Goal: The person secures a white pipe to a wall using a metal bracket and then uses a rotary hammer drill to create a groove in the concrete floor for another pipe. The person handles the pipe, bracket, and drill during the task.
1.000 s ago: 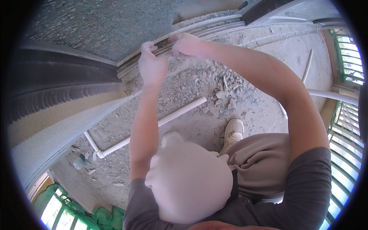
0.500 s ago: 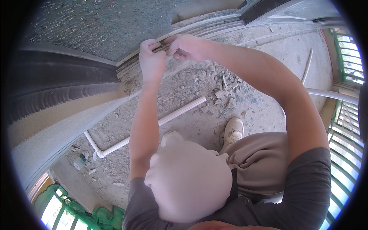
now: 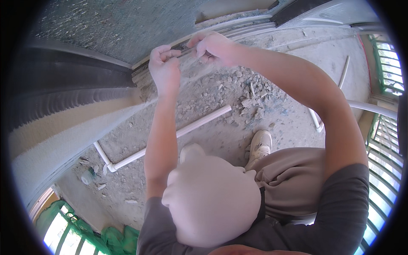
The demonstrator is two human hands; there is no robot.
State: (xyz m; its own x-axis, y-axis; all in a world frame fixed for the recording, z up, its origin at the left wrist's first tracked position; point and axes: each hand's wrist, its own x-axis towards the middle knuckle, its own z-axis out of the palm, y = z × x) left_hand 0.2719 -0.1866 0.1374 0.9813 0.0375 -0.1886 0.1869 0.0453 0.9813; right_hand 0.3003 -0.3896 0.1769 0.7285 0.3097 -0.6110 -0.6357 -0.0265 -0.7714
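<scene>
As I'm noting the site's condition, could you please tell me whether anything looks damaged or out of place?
Yes. Broken rubble is strewn over the floor, near the frame rail by the right hand: loose, untidy chunks. The white pipe also looks odd, lying there with its rubble-side end joined to nothing visible.

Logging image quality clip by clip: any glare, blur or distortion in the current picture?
Head view: glare whitens gaps in the railing at right; left hand and right hand look hazy, soft-edged; the pale track bows under the fisheye.
</scene>
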